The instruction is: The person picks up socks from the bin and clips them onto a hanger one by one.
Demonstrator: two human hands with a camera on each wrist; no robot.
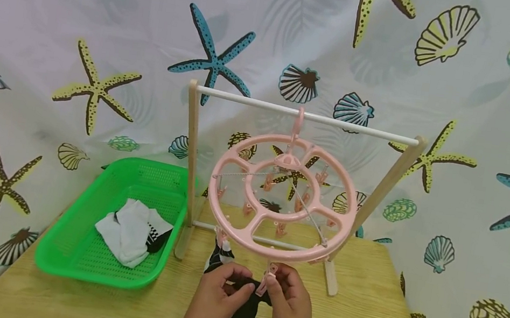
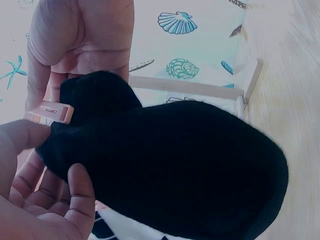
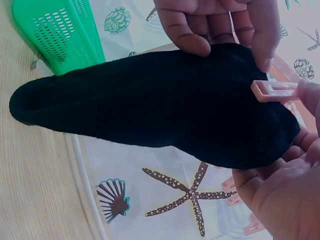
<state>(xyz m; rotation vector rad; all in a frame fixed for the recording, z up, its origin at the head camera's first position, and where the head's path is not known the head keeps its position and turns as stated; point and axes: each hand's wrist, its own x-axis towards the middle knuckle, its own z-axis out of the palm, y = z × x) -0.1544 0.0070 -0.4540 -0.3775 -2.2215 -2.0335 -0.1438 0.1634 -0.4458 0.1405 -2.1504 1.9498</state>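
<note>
My left hand (image 1: pixel 218 295) pinches a black sock (image 1: pixel 242 316) near its opening, below the front of a round pink clip hanger (image 1: pixel 281 252). Between thumb and fingers, my right hand (image 1: pixel 291 306) holds a pink clothespin (image 3: pixel 272 92) that hangs from the hanger's front. The clothespin's tip overlaps the edge of the sock, and the right fingers reach behind the fabric. In the right wrist view the whole sock (image 3: pixel 140 100) stretches sideways, its toe away from the hands. A black-and-white patterned sock (image 1: pixel 220 254) hangs from another clip just left of my left hand.
The hanger hooks onto a white bar (image 1: pixel 366 130) between wooden posts (image 1: pixel 191 150). At left, a green basket (image 1: pixel 73 270) contains white socks (image 1: pixel 127 231) and a black piece with a checked band (image 1: pixel 158 239). Several pink clips hang from the ring. A shell-and-starfish patterned sheet (image 1: pixel 158 15) stands behind the wooden table (image 1: pixel 374 317).
</note>
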